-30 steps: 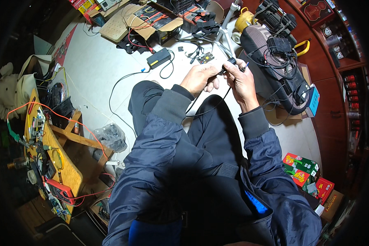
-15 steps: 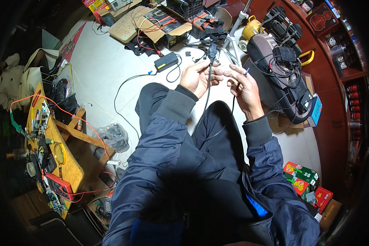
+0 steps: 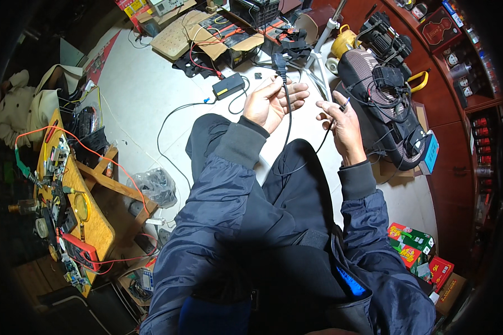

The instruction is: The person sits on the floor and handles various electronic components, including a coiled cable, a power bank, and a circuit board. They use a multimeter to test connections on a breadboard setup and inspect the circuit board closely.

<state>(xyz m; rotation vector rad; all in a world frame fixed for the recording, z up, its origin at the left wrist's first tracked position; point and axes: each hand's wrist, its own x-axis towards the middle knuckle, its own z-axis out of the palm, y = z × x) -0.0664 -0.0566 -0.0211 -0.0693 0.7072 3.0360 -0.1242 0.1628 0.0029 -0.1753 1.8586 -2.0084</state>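
Note:
My left hand [image 3: 267,105] pinches a black power cord just below its plug [image 3: 279,66], thumb against the cord and the other fingers stretched out. The plug points up and away from me. From it the black cord [image 3: 289,120] hangs down, loops over my dark-trousered knee and rises to my right hand [image 3: 345,127]. That hand is closed around the cord's other end, where a small blue tip [image 3: 347,103] shows between the fingers. A gap separates the two hands. Beyond the left hand, a black power adapter [image 3: 228,86] with a yellow label lies on the pale floor.
To the left stands a wooden bench [image 3: 98,215] with circuit boards, a magnifying glass [image 3: 82,207] and a red meter [image 3: 79,251]. A clear plastic bag [image 3: 153,187] lies beside it. At right are a dark padded seat [image 3: 369,92] with cables and a red cabinet [image 3: 452,151]. Open cardboard [image 3: 204,42] lies ahead.
My hands have drawn apart: the right has moved right and slightly down with its cord end, and the plug in my left has shifted a little left and farther away.

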